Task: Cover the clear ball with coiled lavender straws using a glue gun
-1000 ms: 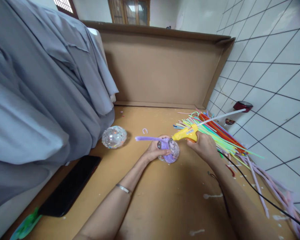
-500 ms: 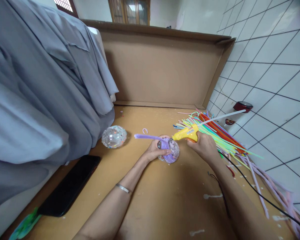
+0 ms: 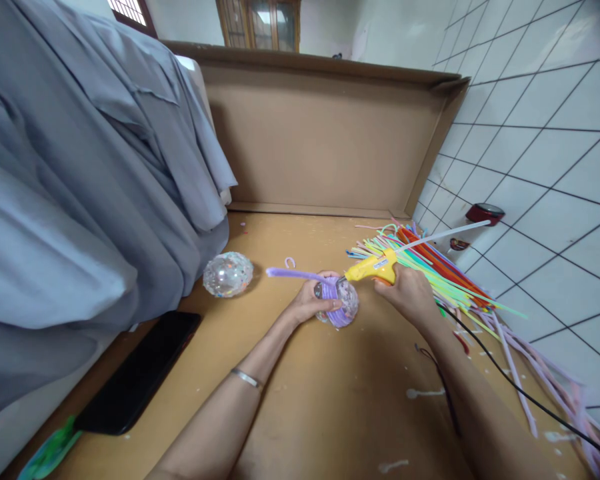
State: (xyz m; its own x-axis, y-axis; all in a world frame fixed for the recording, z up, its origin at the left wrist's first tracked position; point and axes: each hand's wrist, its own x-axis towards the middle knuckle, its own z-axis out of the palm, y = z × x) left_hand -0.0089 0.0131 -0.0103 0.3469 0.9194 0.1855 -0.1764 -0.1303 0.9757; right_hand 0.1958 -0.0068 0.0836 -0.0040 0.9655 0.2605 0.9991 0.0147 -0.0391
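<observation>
My left hand (image 3: pixel 311 301) is closed round a clear ball (image 3: pixel 349 303) partly wrapped in purple pipe cleaner. A loose purple end (image 3: pixel 291 273) sticks out to the left from the wrapping. In my right hand (image 3: pixel 408 291) is a yellow glue gun (image 3: pixel 375 267), with a long pale glue stick (image 3: pixel 445 235) coming out of its back. The gun's nozzle meets the ball at its upper side, by the edge of the purple wrapping. Whether glue is flowing is too small to tell.
Another clear ball (image 3: pixel 228 274) lies to the left, with a small curled piece (image 3: pixel 290 263) nearby. A black phone (image 3: pixel 140 370) rests at the left beside grey cloth (image 3: pixel 105 167). Many coloured pipe cleaners (image 3: pixel 445 273) and a black cord (image 3: pixel 500 375) lie right. A cardboard wall (image 3: pixel 320 140) stands behind.
</observation>
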